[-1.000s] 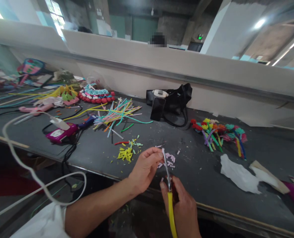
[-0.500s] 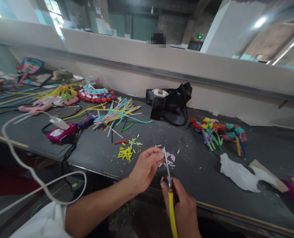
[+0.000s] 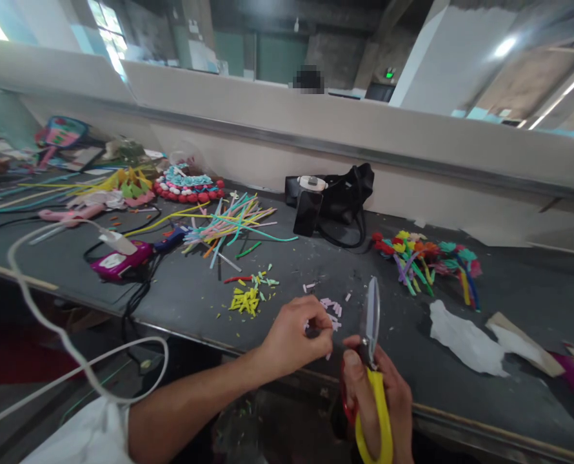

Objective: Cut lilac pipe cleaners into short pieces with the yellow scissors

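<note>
My right hand (image 3: 381, 403) grips a pair of scissors (image 3: 371, 361) with yellow and red handles, the blades closed and pointing up and away. My left hand (image 3: 296, 335) hovers just left of it, fingers curled and pinched over a small pile of pale pink cut pieces (image 3: 329, 308) on the dark table (image 3: 180, 290). Whether the fingertips hold a piece I cannot tell. A heap of yellow cut pieces (image 3: 245, 299) lies to the left of that hand.
Coloured strips (image 3: 231, 222) fan out further back. A purple glue gun (image 3: 117, 261) with cables lies left. A black bag (image 3: 338, 193) and phone (image 3: 307, 211) stand at the back; a bunch of craft flowers (image 3: 425, 258) and white cloth (image 3: 465, 338) lie right.
My right hand has swung the scissors right and away from my left hand, blades now upright. My left hand has dropped lower over the pink pieces.
</note>
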Demonstrator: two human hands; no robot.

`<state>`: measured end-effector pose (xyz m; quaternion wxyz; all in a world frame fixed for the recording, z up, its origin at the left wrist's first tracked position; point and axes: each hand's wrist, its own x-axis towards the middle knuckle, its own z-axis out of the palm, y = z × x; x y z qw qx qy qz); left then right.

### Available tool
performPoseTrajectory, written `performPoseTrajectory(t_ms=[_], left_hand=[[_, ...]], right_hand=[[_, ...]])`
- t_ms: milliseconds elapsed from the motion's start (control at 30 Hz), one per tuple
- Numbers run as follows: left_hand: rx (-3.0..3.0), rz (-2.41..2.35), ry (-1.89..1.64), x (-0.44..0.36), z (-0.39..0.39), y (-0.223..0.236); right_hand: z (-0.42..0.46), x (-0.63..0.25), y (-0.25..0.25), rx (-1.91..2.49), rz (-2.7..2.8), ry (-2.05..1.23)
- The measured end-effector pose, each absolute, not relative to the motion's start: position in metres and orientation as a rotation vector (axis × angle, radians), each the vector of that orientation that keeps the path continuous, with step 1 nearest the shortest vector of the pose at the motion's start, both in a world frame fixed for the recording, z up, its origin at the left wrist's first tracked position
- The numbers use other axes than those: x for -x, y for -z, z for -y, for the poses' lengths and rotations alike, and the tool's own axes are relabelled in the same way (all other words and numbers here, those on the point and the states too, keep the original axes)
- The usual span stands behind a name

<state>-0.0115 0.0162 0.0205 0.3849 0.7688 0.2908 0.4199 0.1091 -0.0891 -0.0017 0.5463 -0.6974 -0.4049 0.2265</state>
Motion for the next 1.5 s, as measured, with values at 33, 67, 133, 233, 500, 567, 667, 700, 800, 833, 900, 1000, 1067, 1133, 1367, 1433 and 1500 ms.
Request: performPoseTrajectory(t_ms=[33, 67, 133, 233, 500, 567, 667, 700, 800, 833, 900, 1000, 1067, 1133, 1367, 1433, 1500], left_hand=[[-2.089, -0.715, -1.094, 0.011, -0.015, -0.019], [-2.210, -0.684, -1.118, 0.010, -0.014, -0.018], [-2.422, -0.627, -1.161, 0.009, -0.012, -0.015], [-2.662, -0.575, -1.173, 0.009, -0.010, -0.013], [-2.959, -0.521, -1.065, 0.013, -0.005, -0.012], [-2.939, -0.512, -1.060, 0.013, -0.004, -0.013], [-2.694, -0.538, -1.031, 0.010, -0.005, -0.014], [-2.551, -0.564, -0.999, 0.010, -0.006, -0.014], [-2.112, -0.638, -0.833, 0.009, -0.010, -0.016], [-2.008, -0.647, -0.776, 0.010, -0.012, -0.016], [-1.882, -0.639, -0.689, 0.011, -0.015, -0.018], [-1.809, -0.615, -0.621, 0.013, -0.019, -0.021], [-1.785, -0.609, -0.578, 0.014, -0.020, -0.022], [-1.765, -0.606, -0.549, 0.014, -0.021, -0.023], [-1.148, -0.679, -0.763, 0.012, -0.024, -0.024], [-0.963, -0.667, -0.896, 0.011, -0.026, -0.024], [-0.841, -0.636, -0.986, 0.011, -0.027, -0.024]], right_hand=[[0.090, -0.110, 0.001, 1.640, 0.920, -0.627], [0.090, -0.111, 0.001, 1.626, 0.899, -0.710], [0.090, -0.113, 0.001, 1.606, 0.892, -0.784], [0.089, -0.115, 0.000, 1.593, 0.919, -0.794], [0.087, -0.116, -0.001, 1.621, 1.035, -0.667], [0.087, -0.117, -0.002, 1.611, 1.056, -0.660], [0.087, -0.118, -0.005, 1.624, 1.097, -0.636], [0.087, -0.118, -0.006, 1.626, 1.099, -0.638], [0.087, -0.117, -0.009, 1.631, 1.091, -0.665], [0.088, -0.117, -0.010, 1.631, 1.101, -0.675], [0.088, -0.117, -0.009, 1.623, 1.129, -0.690], [0.088, -0.118, -0.006, 1.613, 1.158, -0.701], [0.089, -0.118, -0.005, 1.618, 1.155, -0.711], [0.088, -0.119, -0.004, 1.639, 1.155, -0.714], [0.084, -0.121, 0.001, 1.712, 1.283, -0.482], [0.085, -0.119, 0.005, 1.704, 1.362, -0.411], [0.086, -0.114, 0.008, 1.722, 1.435, -0.384]])
